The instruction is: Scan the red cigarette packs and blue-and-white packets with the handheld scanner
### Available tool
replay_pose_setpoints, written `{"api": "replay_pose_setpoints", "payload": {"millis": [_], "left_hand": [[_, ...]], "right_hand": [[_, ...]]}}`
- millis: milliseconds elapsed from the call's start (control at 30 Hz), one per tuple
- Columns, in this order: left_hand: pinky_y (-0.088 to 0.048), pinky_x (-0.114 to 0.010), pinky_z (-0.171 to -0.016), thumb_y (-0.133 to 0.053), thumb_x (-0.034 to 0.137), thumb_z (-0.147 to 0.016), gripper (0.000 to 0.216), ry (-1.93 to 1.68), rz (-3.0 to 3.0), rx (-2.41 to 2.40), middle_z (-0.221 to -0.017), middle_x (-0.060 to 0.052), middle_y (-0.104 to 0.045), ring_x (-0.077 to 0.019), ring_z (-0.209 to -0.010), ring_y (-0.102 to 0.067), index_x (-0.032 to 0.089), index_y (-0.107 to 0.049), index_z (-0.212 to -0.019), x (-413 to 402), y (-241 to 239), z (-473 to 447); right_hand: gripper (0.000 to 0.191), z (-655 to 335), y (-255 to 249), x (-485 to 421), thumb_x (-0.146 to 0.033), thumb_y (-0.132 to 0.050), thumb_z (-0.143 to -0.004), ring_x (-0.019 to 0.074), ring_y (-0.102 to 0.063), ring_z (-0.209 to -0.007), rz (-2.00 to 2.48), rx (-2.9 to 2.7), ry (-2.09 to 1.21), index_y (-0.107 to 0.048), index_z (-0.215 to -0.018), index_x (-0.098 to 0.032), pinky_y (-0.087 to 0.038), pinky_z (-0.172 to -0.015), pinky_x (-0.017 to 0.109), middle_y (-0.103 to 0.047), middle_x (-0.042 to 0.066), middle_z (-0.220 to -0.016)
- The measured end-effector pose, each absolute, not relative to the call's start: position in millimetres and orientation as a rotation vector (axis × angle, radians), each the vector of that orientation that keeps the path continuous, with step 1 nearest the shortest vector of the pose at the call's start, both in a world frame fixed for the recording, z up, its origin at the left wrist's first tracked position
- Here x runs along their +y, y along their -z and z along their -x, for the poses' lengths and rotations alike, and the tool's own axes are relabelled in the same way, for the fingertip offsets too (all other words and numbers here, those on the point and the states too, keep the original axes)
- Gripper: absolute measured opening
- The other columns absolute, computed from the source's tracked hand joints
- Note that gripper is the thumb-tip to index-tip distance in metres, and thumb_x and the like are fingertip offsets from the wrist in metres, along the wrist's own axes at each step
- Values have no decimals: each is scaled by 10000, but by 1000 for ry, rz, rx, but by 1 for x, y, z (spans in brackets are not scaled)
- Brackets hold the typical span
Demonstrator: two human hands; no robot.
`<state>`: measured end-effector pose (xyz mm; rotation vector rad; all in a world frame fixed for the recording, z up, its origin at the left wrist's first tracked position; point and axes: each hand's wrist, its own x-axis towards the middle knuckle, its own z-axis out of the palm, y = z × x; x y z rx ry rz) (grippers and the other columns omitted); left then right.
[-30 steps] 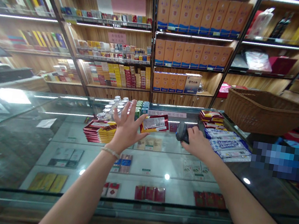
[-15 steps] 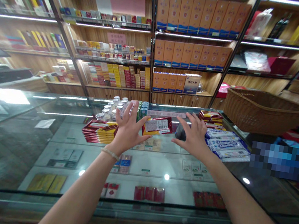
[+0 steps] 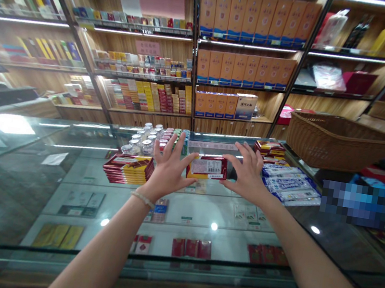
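A flat red-and-yellow snack packet (image 3: 208, 167) is held level between my two hands, its barcode label facing me. At its left end are the thumb and index finger of my left hand (image 3: 170, 167), the other fingers spread upward. My right hand (image 3: 248, 174) pinches the right end the same way. Just left of my left hand is a stack of similar red-and-yellow packets (image 3: 126, 168) on the glass counter (image 3: 210, 215). Small clear jars (image 3: 137, 142) with light lids stand behind that stack.
Blue-and-white packets (image 3: 290, 185) lie right of my right hand, with more red-and-yellow packets (image 3: 270, 150) behind them. A wicker basket (image 3: 342, 145) stands at the right. Cigarette-like packs (image 3: 192, 248) show under the glass. Shelves of orange boxes (image 3: 243, 69) line the back wall.
The snack packet has turned from a tilt to level. My right hand, apart from it before, has moved left onto its right end. My left hand stays at the left end.
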<state>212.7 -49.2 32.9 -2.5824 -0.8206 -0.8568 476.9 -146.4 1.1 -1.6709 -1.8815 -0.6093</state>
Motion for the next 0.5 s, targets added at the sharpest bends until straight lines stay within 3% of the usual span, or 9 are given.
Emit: {"api": "replay_pose_setpoints", "payload": {"millis": [300, 500], "left_hand": [[48, -758, -1231, -874, 491, -759, 861, 805, 2642, -888, -1757, -236, -103, -461, -1622, -116, 238, -543, -1512, -54, -28, -220], [52, -738, -1247, -862, 549, -763, 774, 828, 2633, -829, -1765, -205, -113, -450, -1624, -126, 252, -608, -1431, -66, -30, -226]], "right_hand": [[587, -464, -19, -160, -474, -746, -810, 396, -189, -1602, 1596, -1951, 585, -558, -1324, -262, -119, -1255, 667, -342, 163, -1678], [586, -454, -22, -162, -447, -761, -802, 376, -203, -1601, 1561, -1989, 651, -559, -1310, -235, -85, -1274, 650, -362, 175, -1671]]}}
